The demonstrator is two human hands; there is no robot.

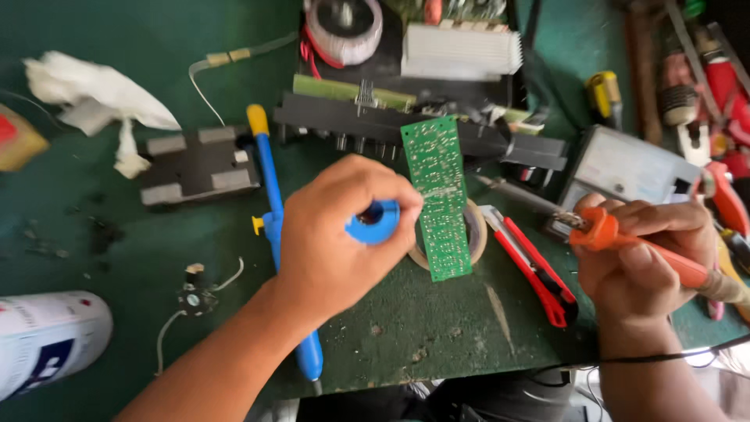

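Observation:
My left hand point(340, 230) is closed around a small blue spool point(375, 223), held right beside a narrow green circuit board point(439, 195). The board leans upright, its lower end resting on a roll of tape point(476, 234) and its top against a black amplifier chassis point(406, 121). My right hand point(637, 258) grips the orange handle of a soldering iron point(625, 238); its metal tip point(508, 187) points left toward the board, a short way from it.
A blue desoldering pump point(269, 195) lies under my left forearm. A red utility knife point(535, 266) sits between my hands. A white spray can point(47, 336) is at lower left, crumpled tissue point(94, 90) upper left, a grey meter point(625, 164) and assorted tools at right.

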